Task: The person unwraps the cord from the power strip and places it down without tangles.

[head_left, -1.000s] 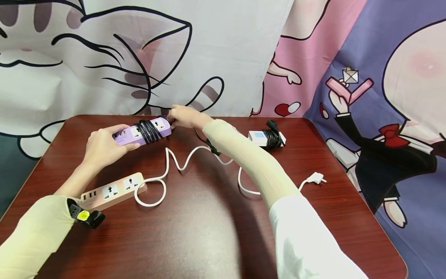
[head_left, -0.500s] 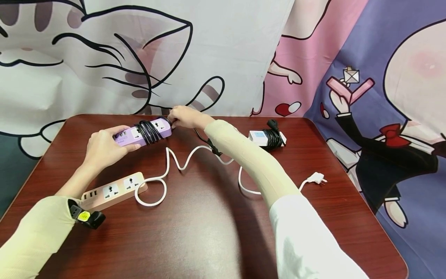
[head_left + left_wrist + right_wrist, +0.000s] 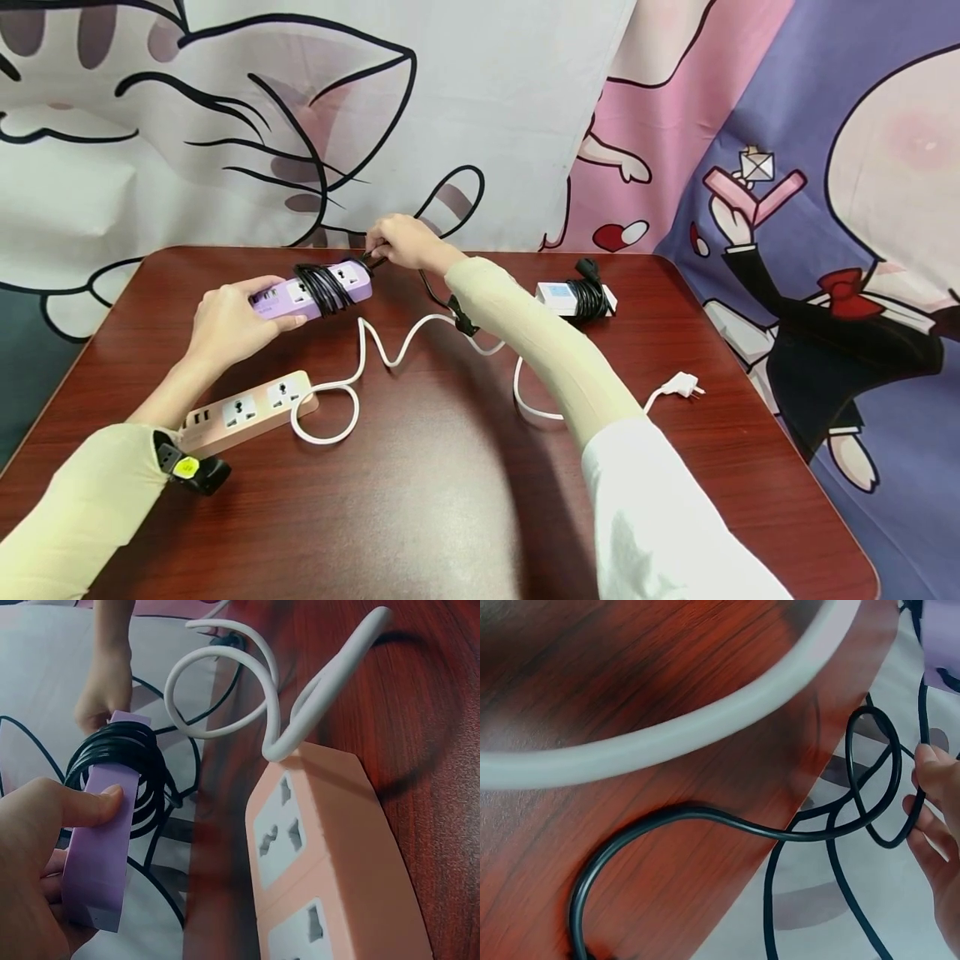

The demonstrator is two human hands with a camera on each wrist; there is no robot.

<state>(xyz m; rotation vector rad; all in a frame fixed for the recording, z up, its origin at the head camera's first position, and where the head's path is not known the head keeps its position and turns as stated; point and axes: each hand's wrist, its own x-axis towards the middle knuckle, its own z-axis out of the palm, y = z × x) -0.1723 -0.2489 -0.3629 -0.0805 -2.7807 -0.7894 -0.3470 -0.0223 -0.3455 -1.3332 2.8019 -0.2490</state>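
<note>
The table [image 3: 450,500] fills the lower frame. Left of centre lies a pink strip [image 3: 243,410], its white cord [image 3: 390,354] snaking toward the right; a white strip [image 3: 573,297] sits upper right. Upper left of centre, the left hand [image 3: 225,325] grips the purple strip [image 3: 311,292] by its near end — thumb on top. The right hand [image 3: 401,242], at the strip's far end, pinches the black cord [image 3: 324,287] — already coiled around the strip's middle.

Wound strip [image 3: 313,290] behind flat strip [image 3: 246,410], on table [image 3: 450,500]
</note>
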